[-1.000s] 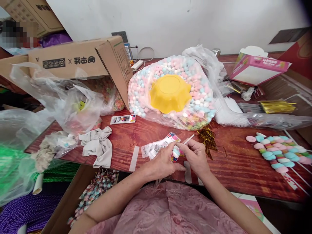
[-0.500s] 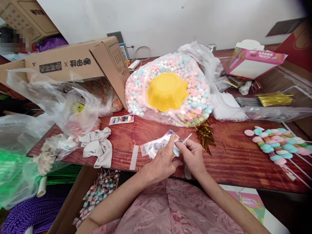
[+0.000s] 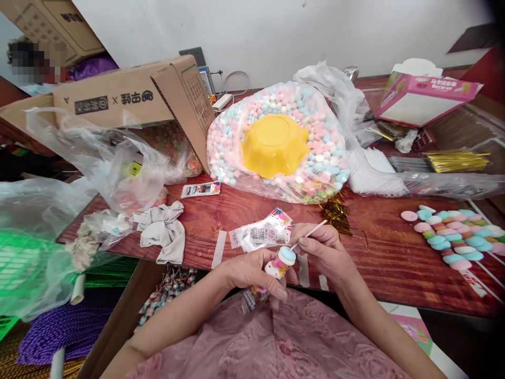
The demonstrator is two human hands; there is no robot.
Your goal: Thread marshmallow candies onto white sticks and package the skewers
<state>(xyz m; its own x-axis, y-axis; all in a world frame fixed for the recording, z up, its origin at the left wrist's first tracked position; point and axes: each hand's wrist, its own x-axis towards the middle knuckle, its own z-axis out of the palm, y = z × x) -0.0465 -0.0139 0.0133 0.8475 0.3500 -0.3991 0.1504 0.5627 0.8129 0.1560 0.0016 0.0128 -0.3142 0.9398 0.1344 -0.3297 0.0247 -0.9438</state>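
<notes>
Near the table's front edge, my left hand (image 3: 256,276) is closed around a small printed wrapper bag (image 3: 275,269). A marshmallow skewer (image 3: 286,256) sits in it, its blue and white top end showing at the bag's mouth. My right hand (image 3: 329,255) pinches the skewer's thin white stick (image 3: 311,235) between thumb and fingers; the stick points up and right. Just beyond the hands, several flat printed wrappers (image 3: 260,234) lie fanned on the table. Gold twist ties (image 3: 335,215) are piled beyond my right hand.
A big clear bag of marshmallows (image 3: 224,142) carries an upturned yellow bowl (image 3: 276,145). Marshmallow skewers (image 3: 460,237) are stacked at right. A grey cloth (image 3: 163,231), a single wrapper (image 3: 201,189) and a cardboard box (image 3: 130,100) are at left. Another person shows at far left.
My left hand has drawn back from the wrapper pile towards my lap, and the skewer's end now shows in the bag it holds. My right hand has moved slightly right, still on the stick.
</notes>
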